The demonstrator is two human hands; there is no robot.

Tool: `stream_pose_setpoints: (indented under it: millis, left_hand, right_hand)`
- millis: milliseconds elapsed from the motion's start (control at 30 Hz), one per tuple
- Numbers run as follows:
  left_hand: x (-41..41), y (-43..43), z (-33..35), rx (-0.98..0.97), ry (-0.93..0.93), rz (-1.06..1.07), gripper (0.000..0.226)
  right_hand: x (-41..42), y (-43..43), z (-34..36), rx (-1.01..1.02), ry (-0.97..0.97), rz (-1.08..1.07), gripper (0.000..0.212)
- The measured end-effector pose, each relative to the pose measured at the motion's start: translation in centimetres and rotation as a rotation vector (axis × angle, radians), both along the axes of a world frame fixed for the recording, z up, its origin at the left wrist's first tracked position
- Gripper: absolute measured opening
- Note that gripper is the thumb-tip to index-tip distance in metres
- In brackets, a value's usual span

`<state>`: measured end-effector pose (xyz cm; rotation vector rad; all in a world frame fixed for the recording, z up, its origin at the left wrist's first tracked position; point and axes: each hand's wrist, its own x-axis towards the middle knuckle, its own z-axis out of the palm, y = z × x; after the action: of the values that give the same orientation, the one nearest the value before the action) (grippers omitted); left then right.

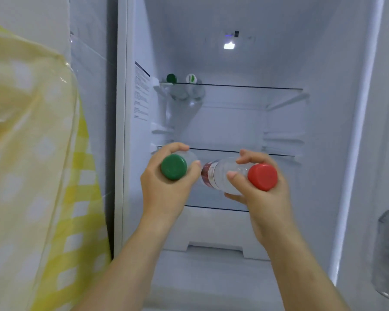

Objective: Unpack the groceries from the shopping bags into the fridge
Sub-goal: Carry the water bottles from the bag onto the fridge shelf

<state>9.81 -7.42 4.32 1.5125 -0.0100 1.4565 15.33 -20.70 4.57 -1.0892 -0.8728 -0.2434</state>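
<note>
Head cam — L hand (164, 194) grips green-cap btl (173, 166), R hand (267, 204) grips red-cap btl (223, 174).

Green-capped bottle (171, 78) and white-capped bottle (191, 78) on upper glass shelf (245, 86), left end

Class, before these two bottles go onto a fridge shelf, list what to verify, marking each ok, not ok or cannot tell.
1. The fridge is open: ok.
2. Grip of left hand on green-cap bottle: ok.
3. Grip of right hand on red-cap bottle: ok.
4. Room on upper shelf right of stored bottles: ok.
5. Both caps tight: cannot tell.
</note>
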Motion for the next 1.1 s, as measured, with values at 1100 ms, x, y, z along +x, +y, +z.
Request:
stream_pose_setpoints:
  millis: [1100]
  left_hand:
    - [9.4, 7.0, 15.2, 0.093, -0.412, -0.189, 0.027]
  right_hand:
    - [9.1, 7.8, 14.4, 0.364, -0.39, -0.142, 0.03]
